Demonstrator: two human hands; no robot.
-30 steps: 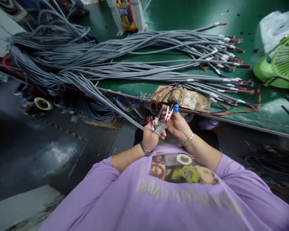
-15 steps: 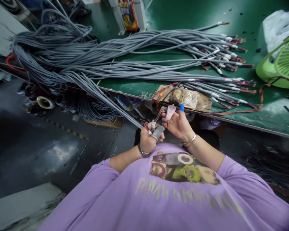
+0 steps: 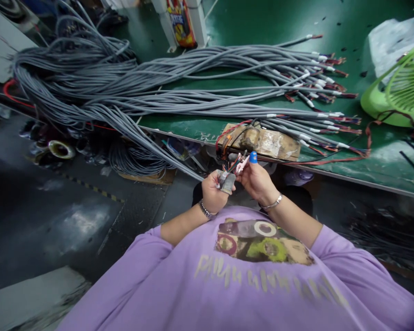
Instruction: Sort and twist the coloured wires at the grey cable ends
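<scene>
My left hand (image 3: 214, 191) is closed round the end of a grey cable (image 3: 158, 149), its thumb wrapped in grey tape; coloured wires stick out above the fist. My right hand (image 3: 258, 179), with a blue cap on one fingertip, pinches a pink alligator clip (image 3: 240, 162) right against those wire ends. Both hands are held together just below the edge of the green table (image 3: 382, 158), in front of a taped brown block (image 3: 269, 140) with red and black leads.
A big bundle of grey cables (image 3: 158, 87) lies across the table and hangs off its left edge towards the dark floor. A green fan (image 3: 400, 89) stands at the right. A tape roll (image 3: 59, 148) lies under the table at left.
My left hand has risen and turned, bringing the wire ends up to the pink clip. The right hand stays near the block with the clip in it.
</scene>
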